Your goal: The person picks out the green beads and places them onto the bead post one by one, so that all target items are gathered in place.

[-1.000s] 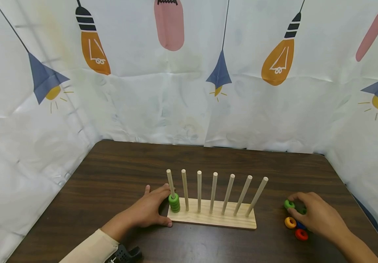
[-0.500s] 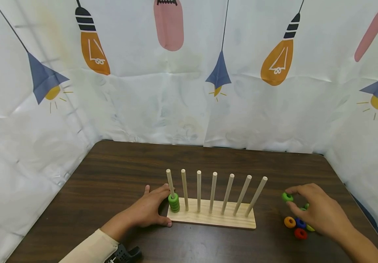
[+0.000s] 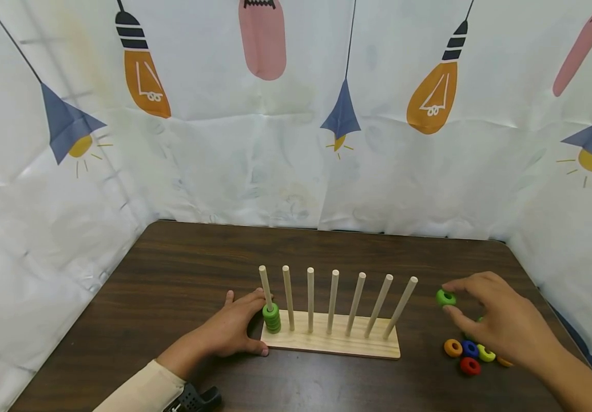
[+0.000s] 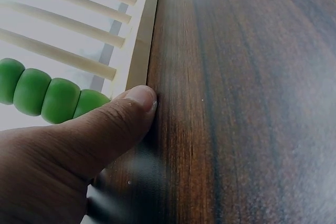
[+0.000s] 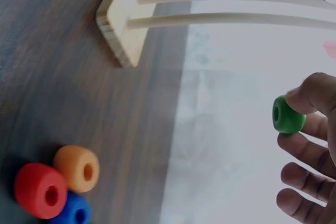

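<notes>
A wooden peg board (image 3: 332,337) with a row of several upright pegs stands on the table. Several green beads (image 3: 272,319) are stacked on its leftmost peg. My left hand (image 3: 234,327) grips the board's left end, its thumb (image 4: 128,108) against the front edge and the other fingers towards the back. Right of the board, my right hand (image 3: 507,320) pinches one green bead (image 3: 445,297) between thumb and forefinger, raised above the table. In the right wrist view that bead's hole shows, and the remaining fingers are loosely bent.
Loose beads lie below the right hand: orange (image 3: 452,348), blue (image 3: 469,349), yellow (image 3: 486,353) and red (image 3: 470,366). Another orange bead (image 3: 504,362) and some green are partly hidden by the hand. A printed white curtain (image 3: 275,171) hangs behind the dark table (image 3: 198,257).
My right hand has lifted the green bead up from the loose beads and slightly left, uncovering the yellow bead and a second orange one. The left hand keeps its place on the board.
</notes>
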The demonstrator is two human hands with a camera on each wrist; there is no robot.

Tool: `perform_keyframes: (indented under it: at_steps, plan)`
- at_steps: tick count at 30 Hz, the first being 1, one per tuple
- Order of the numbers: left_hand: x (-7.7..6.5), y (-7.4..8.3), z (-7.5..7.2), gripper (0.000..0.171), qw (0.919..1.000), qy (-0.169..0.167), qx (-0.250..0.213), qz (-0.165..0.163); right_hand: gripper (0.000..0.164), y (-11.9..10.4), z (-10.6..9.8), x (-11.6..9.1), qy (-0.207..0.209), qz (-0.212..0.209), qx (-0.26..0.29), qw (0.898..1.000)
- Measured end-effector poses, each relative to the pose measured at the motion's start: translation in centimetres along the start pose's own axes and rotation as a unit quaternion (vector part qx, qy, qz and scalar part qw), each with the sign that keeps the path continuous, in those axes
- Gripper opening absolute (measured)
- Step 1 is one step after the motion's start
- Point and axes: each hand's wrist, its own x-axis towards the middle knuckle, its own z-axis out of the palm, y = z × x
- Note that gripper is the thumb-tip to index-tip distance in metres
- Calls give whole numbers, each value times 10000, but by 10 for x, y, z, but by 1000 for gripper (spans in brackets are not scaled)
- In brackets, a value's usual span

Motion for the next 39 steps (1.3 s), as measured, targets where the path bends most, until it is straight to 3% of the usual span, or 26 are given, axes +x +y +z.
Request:
perform_keyframes:
  at_steps: [17,28,32,35,39]
  plan:
    - [-2,1,0,90,10000,34,22,49,48,-16,-25,18,397,-547,-8,9977]
    - [-1,1,-1,92,10000,28,37,36,25,-22,-36,30,687,-1027,271,9920]
    - [-1,2,-1,92,10000,24,20,25,33,-26,-40,34,758,-1069,254,9910]
    - [-1,1,-2,93,10000,18,12,29,48,-30,-43,37,853,-1153,242,9894]
    - [-1,1,-2,92,10000,30,14,45,49,-36,-46,40,922,-1225,241,9879]
